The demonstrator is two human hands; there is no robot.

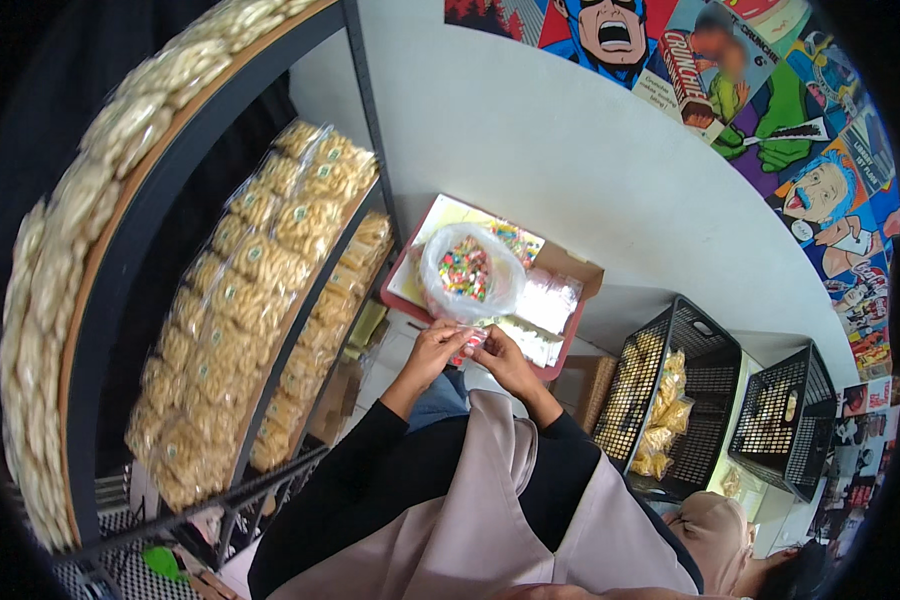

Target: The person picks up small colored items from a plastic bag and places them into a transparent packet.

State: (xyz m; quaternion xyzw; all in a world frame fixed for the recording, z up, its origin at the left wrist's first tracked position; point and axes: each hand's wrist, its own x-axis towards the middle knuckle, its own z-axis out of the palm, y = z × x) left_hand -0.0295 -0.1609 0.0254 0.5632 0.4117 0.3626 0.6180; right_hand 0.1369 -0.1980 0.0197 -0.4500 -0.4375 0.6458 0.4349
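Close together in the middle of the view, my left hand [434, 350] and my right hand [504, 362] pinch a small clear packet [473, 341] with red and white on it. Its exact contents are too small to tell. Just beyond my fingers, an open clear plastic bag [511, 275] holds many small multicoloured candies [463, 267]. The bag rests in a shallow red-edged box [433, 212]. Beside it, on the right of the box, lie shiny clear packets [550, 300].
A shelf rack [362, 100] on the left carries rows of clear-bagged pale snacks [270, 250]. To the right stand a black crate [705, 350] with yellow snack bags [667, 415] and a second black crate [792, 425]. Another person [710, 530] is at the lower right. Posters [770, 120] cover the wall.
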